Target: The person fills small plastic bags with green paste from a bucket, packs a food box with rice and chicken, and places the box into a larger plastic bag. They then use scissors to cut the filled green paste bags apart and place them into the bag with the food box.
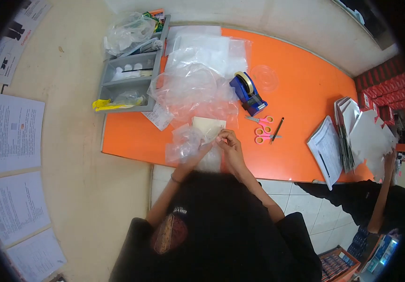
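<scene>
At the table's near edge my left hand (pixel 204 150) grips a crumpled clear plastic bag (pixel 183 141), its fingers partly covered by the film. Close beside it is my right hand (pixel 230 141), thumb and fingers pinched together; I cannot tell what is between them. A cream-coloured card (pixel 206 124) lies just beyond both hands, its lower part overlapped by clear film and fingertips. Larger clear plastic sheets (pixel 190 89) spread over the orange table (pixel 301 94) behind it.
Right of the bags are a blue tape dispenser (pixel 248 95), pink-handled scissors (pixel 262 130) and a black pen (pixel 277 129). A grey compartment tray (pixel 129 83) stands at the back left. Paper stacks (pixel 325 148) lie at the right, where another person's hand (pixel 389 160) touches papers.
</scene>
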Available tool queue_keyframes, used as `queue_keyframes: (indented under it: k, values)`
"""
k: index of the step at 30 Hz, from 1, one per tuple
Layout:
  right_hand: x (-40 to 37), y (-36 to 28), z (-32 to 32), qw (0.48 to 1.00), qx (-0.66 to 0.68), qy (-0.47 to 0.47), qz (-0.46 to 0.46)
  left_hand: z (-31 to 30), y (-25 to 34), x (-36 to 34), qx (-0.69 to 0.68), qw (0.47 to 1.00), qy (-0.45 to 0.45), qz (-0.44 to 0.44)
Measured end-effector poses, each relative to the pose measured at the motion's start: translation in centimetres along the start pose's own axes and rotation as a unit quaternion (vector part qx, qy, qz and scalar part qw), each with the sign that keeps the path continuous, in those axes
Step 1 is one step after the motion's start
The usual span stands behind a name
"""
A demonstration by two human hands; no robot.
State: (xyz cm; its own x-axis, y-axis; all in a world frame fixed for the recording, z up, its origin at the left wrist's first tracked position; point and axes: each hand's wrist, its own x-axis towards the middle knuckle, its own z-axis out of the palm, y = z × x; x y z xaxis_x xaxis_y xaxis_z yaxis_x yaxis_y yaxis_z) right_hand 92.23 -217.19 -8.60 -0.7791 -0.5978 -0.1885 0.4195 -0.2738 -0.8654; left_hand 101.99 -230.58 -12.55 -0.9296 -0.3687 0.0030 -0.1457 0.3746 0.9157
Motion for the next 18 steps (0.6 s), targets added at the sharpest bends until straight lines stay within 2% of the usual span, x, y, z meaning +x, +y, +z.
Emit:
queue_keyframes:
  k: [1,3,5,7,10,13,15,16,17,18]
  values:
    - [0.0,-0.2,0.2,1.000,-0.015,0.001,-0.002,0.0,0.4,0.2,-0.011,0.998,0.014,0.063]
    - [0.0,0.7,-0.4,1.000,-0.005,0.001,-0.004,0.0,2.4,0.3,-0.152,0.987,0.015,-0.046]
    - [-0.1,0.8,-0.3,1.000,0.004,-0.002,-0.006,-0.6,3.7,0.0,-0.161,0.984,0.028,-0.073]
    - [-0.3,0.0,0.9,0.991,0.133,-0.006,0.016,-0.7,3.5,0.0,-0.170,0.979,0.047,-0.101]
    - [0.3,-0.6,1.7,0.982,0.182,-0.039,0.029,-0.1,1.5,0.0,-0.091,0.977,0.047,-0.186]
    - [0.6,0.5,0.7,0.986,0.144,-0.077,0.029,0.0,0.5,-0.1,-0.073,0.987,0.043,-0.138]
    - [0.6,1.3,0.4,0.990,0.113,-0.083,0.017,-0.3,0.5,-0.2,0.036,0.993,0.000,-0.113]
    - [0.5,1.5,0.3,0.993,0.085,-0.086,0.003,-0.8,0.5,-0.3,0.036,0.993,0.003,-0.113]
    - [0.4,1.6,0.2,0.993,0.084,-0.088,0.002,-1.4,0.6,-0.5,0.213,0.972,0.035,0.093]
    - [0.3,1.5,0.2,0.993,0.065,-0.097,-0.009,-1.8,0.8,-0.5,0.375,0.878,0.064,0.291]
